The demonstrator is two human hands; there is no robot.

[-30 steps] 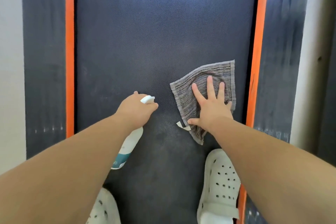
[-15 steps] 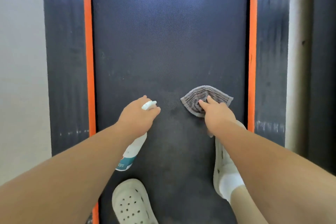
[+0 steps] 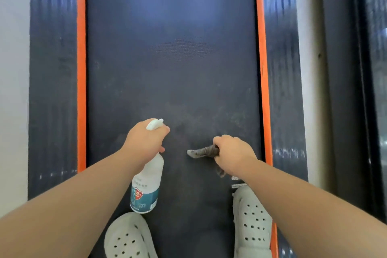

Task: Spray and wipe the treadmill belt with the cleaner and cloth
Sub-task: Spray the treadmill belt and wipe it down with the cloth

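step: i judge this is the spray step, with the nozzle aimed forward over the treadmill belt (image 3: 171,58).
left hand (image 3: 146,140): curled round the neck of the spray bottle (image 3: 146,184), gripping it at the trigger.
right hand (image 3: 232,153): a fist round the bunched cloth (image 3: 201,152), low over the belt; i cannot tell if it touches.
belt: faint dull smears just ahead of both hands.
next move: i'd squeeze onto those smears, then spread the cloth flat and press.
bottle contents: opaque white body with a teal label; i can't see the level.
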